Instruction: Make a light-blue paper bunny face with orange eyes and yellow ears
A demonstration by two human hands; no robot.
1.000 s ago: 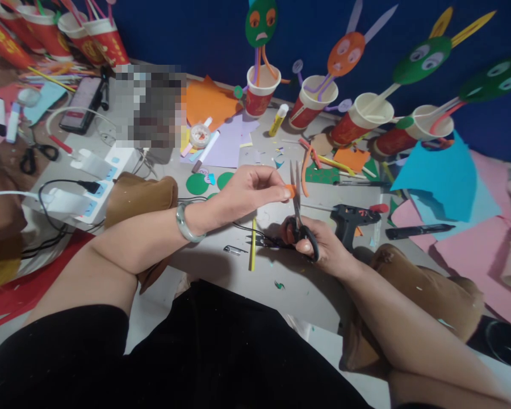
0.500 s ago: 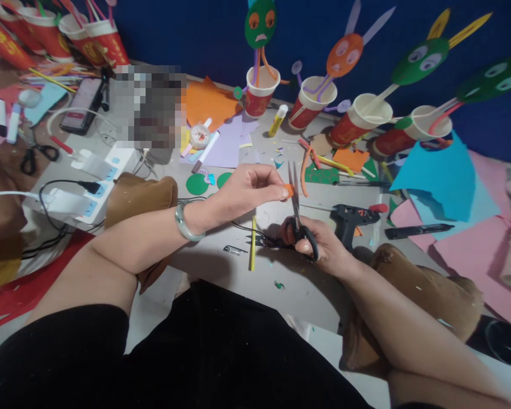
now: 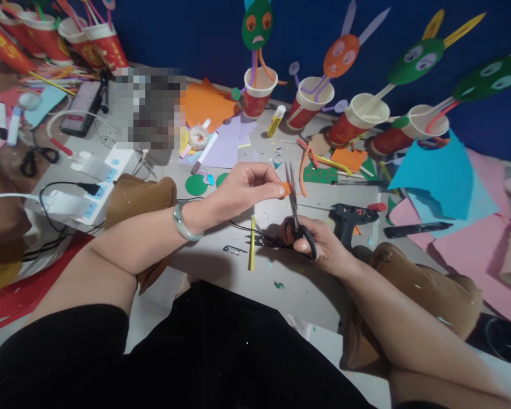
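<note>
Above the bench (image 3: 315,301), the left hand (image 3: 251,187) pinches an orange scrap (image 3: 287,187), likely steadying it beside scissors (image 3: 295,213) the right hand (image 3: 326,244) grips.

four red paper cups (image 3: 308,116) stand ahead on my table (image 3: 298,301), a paper-faced figure (image 3: 341,55) rising from each before a blue wall (image 3: 196,34). a yellow glue stick (image 3: 276,121) stands near them. to my right, a black glue gun (image 3: 350,218) lies near a marker (image 3: 417,229) and a blue sheet (image 3: 435,177) over pink paper (image 3: 472,250); to my left, i have a white power strip (image 3: 105,184) and a phone (image 3: 82,105).
</note>
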